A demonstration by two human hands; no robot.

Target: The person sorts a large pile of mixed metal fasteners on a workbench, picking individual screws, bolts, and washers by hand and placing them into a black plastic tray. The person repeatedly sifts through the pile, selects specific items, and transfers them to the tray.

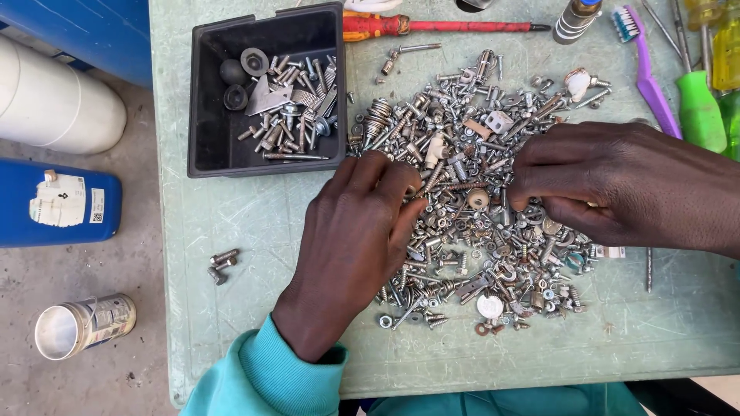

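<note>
A big heap of mixed screws, bolts, nuts and washers (478, 231) lies spread over a worn pale green table (254, 223). My left hand (351, 239) rests palm down on the heap's left side, fingertips pinched around a screw near the middle. My right hand (609, 185) comes in from the right and lies on the heap, fingers curled into the hardware; whether it holds a piece is hidden. A black plastic bin (208, 115) at the upper left holds sorted screws, washers and small metal plates. Two loose bolts (221, 263) lie apart on the left.
A red screwdriver (432, 27) lies along the far edge. A purple toothbrush (647, 73), green and yellow tool handles (700, 108) and a small bottle (576, 19) sit at top right. On the floor left: a blue jug (54, 204), white pipe (54, 100), open tin can (81, 325).
</note>
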